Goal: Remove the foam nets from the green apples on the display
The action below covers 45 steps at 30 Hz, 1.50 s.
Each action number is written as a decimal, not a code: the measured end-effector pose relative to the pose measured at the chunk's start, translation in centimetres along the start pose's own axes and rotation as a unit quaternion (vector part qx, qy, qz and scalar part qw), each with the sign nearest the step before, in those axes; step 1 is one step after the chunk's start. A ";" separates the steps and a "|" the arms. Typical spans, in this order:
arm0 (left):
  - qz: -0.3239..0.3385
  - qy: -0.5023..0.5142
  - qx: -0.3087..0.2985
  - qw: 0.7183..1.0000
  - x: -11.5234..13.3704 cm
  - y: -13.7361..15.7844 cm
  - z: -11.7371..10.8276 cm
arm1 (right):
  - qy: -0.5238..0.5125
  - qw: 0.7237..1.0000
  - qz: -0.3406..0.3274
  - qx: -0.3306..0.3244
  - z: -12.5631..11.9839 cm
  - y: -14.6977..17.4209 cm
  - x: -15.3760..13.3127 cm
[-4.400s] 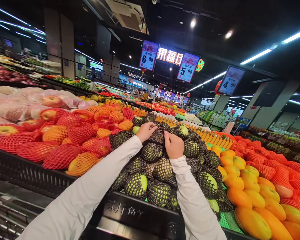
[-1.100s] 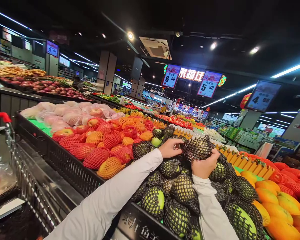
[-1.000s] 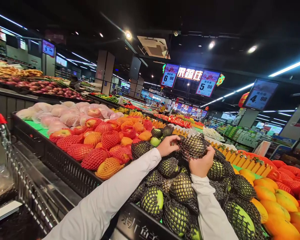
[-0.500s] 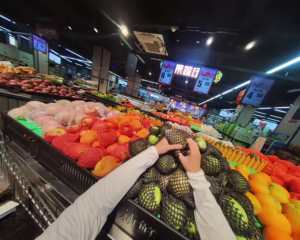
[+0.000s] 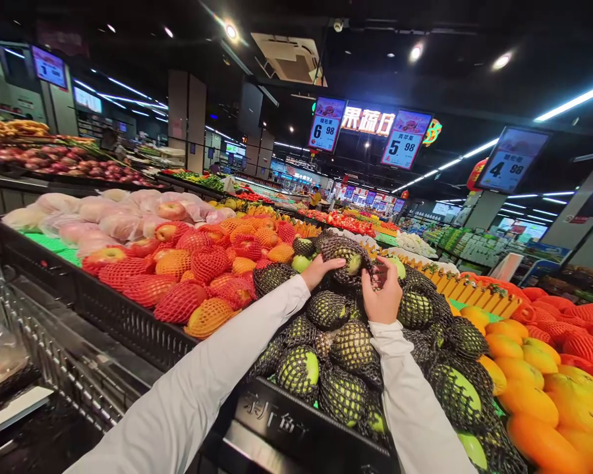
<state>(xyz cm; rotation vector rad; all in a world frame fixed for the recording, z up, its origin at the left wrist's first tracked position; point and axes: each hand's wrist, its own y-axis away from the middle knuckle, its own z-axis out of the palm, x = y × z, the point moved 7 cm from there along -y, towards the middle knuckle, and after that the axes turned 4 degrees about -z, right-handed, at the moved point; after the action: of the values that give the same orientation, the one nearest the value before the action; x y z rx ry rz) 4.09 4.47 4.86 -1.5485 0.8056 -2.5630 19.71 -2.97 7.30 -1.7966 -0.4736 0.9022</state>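
Note:
My left hand (image 5: 322, 271) grips a green apple (image 5: 354, 264) in a black foam net, its thumb lying along the near side. The net covers most of the fruit, but a bare green patch faces me. At the apple's right end, my right hand (image 5: 383, 295) has curled fingers and seems to pinch the edge of the black net (image 5: 369, 262). Both hands are above a heap of other netted green apples (image 5: 352, 343), several with green skin showing through. Some of my left fingers are hidden behind the fruit.
Left of the heap, apples in red and orange nets (image 5: 210, 263) fill a black crate (image 5: 123, 329). Oranges (image 5: 534, 388) lie to the right. A metal shopping cart (image 5: 44, 355) stands at lower left. Price screens (image 5: 406, 139) hang overhead.
My right hand has shifted slightly outward from my left, with its fingers more curled at the net's edge. The held apple has turned, showing more bare green skin. The view has swung slightly.

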 end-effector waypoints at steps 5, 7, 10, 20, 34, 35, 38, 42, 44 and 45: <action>-0.048 0.045 0.033 0.997 -1.1 0.0 -0.7 | 0.008 1.000 -0.011 -0.026 0.3 -0.1 0.4; -0.042 0.068 0.003 0.997 -1.2 0.1 -0.3 | 0.003 0.998 -0.043 -0.042 0.5 -0.1 0.1; -0.027 0.071 -0.033 0.997 -1.1 0.3 0.2 | -0.057 0.995 -0.046 -0.069 0.7 0.0 -0.2; -0.030 0.047 -0.036 0.998 -1.6 -0.1 -0.3 | -0.053 0.998 -0.012 -0.037 0.3 -0.1 0.3; -0.093 0.015 -0.103 0.990 -2.7 0.7 0.5 | 0.048 0.997 0.060 0.009 -0.3 0.2 1.8; -0.098 0.013 -0.107 0.989 -2.7 0.8 0.6 | 0.049 0.997 0.054 0.004 -0.2 0.3 1.7; -0.080 0.020 -0.083 0.993 -2.3 0.5 0.5 | 0.041 0.999 0.010 -0.016 0.1 0.2 0.8; -0.052 0.015 -0.052 0.997 -1.5 0.0 -0.2 | -0.015 0.995 -0.084 -0.060 0.7 0.2 -1.1; -0.074 -0.006 -0.045 0.996 -1.5 0.0 -0.6 | -0.047 0.989 -0.110 -0.085 0.9 0.4 -1.5; -0.086 -0.015 -0.049 0.995 -1.6 0.0 -0.6 | -0.059 0.987 -0.117 -0.097 1.1 0.5 -1.5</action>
<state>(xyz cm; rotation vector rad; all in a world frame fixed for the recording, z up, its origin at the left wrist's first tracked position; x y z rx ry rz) 4.34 5.14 3.35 -1.7528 0.8402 -2.6480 17.88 -3.50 7.22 -1.8212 -0.8561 0.8225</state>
